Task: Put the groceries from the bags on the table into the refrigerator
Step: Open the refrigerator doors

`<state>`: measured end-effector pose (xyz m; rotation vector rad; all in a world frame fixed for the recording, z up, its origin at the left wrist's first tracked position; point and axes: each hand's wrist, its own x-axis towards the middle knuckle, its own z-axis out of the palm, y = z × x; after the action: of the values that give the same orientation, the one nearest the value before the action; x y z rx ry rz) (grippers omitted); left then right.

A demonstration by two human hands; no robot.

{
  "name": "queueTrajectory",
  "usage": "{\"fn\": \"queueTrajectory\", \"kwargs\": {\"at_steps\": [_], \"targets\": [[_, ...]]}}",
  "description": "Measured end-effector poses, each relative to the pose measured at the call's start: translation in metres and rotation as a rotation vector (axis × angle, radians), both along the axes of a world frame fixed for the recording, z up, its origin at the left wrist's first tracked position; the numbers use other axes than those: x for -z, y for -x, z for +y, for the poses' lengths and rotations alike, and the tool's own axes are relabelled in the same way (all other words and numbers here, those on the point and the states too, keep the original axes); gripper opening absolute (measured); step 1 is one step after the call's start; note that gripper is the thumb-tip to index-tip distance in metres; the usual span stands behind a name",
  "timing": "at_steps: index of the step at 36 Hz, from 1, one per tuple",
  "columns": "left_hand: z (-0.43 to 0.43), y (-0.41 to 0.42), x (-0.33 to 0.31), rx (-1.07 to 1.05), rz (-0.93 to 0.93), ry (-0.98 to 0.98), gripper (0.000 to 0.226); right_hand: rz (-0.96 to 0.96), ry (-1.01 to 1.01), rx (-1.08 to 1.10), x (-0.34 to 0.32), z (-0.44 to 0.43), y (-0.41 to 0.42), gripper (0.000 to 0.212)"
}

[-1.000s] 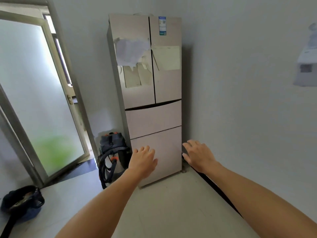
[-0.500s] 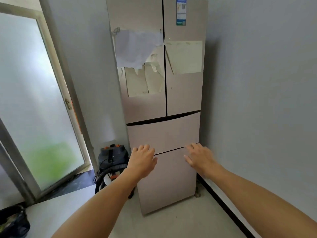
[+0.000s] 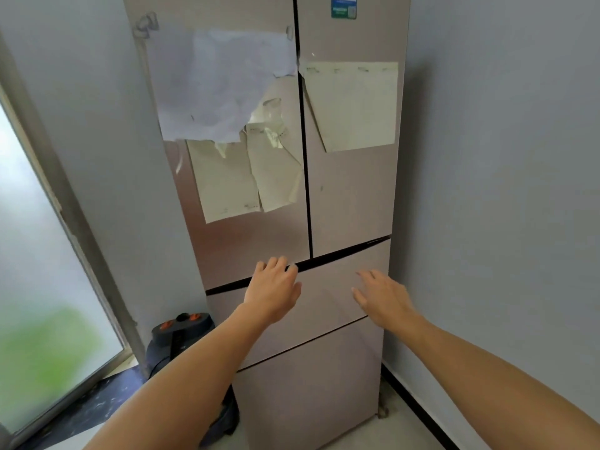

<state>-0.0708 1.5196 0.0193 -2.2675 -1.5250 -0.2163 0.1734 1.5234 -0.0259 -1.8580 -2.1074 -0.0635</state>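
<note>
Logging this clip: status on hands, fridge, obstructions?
Left hand open, fingertips at seam under upper doors. Right hand open, before upper drawer. Refrigerator shut. Vacuum cleaner beside it, clear of doors.

A dark canister vacuum cleaner (image 3: 181, 336) with orange buttons on its top stands on the floor at 7 o'clock, its lower body partly hidden. At 9 o'clock is a frosted glass door (image 3: 35, 287) in a grey frame (image 3: 74, 222), a green blur showing through low down. A dark speckled threshold strip (image 3: 97, 401) runs along its foot.

A torn, crumpled white sheet (image 3: 224, 82) hangs at 11 o'clock, overlapping two pale yellow sheets (image 3: 227, 183) below it. Another yellow sheet (image 3: 354, 105) hangs at 1 o'clock, and a blue-green label (image 3: 343, 8) at 12.

A plain grey wall (image 3: 503, 190) fills 3 o'clock, with a black baseboard (image 3: 418, 407) at 5.
</note>
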Motion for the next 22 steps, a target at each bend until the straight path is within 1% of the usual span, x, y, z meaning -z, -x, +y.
{"fn": "queueTrajectory", "kwargs": {"at_steps": [4, 6, 8, 11, 14, 16, 17, 19, 21, 22], "targets": [[0.056, -0.009, 0.003, 0.028, 0.002, -0.062, 0.031, 0.058, 0.029, 0.001, 0.010, 0.060, 0.002, 0.046], [0.083, -0.015, 0.004, 0.054, 0.015, -0.090, 0.028, 0.160, 0.031, -0.010, 0.016, 0.091, 0.004, 0.049], [0.110, -0.023, 0.003, 0.090, 0.047, -0.113, 0.025, 0.377, 0.059, -0.007, 0.024, 0.121, 0.008, 0.050], [0.145, -0.035, -0.001, 0.133, 0.105, -0.176, 0.025, 0.759, 0.126, 0.132, 0.029, 0.164, 0.013, 0.053], [0.173, -0.042, -0.005, 0.140, 0.149, -0.225, 0.035, 1.108, 0.258, 0.269, 0.037, 0.209, 0.017, 0.062], [0.191, -0.043, -0.008, 0.149, 0.177, -0.245, 0.043, 1.307, 0.374, 0.315, 0.047, 0.239, 0.020, 0.074], [0.199, -0.042, -0.011, 0.156, 0.203, -0.259, 0.046, 1.447, 0.430, 0.333, 0.050, 0.249, 0.024, 0.077], [0.216, -0.041, -0.019, 0.164, 0.260, -0.305, 0.049, 1.724, 0.483, 0.355, 0.049, 0.266, 0.031, 0.072], [0.231, -0.040, -0.029, 0.175, 0.276, -0.374, 0.051, 1.900, 0.491, 0.383, 0.045, 0.282, 0.036, 0.069], [0.237, -0.040, -0.033, 0.183, 0.280, -0.402, 0.051, 1.947, 0.492, 0.398, 0.045, 0.290, 0.037, 0.071]]}}
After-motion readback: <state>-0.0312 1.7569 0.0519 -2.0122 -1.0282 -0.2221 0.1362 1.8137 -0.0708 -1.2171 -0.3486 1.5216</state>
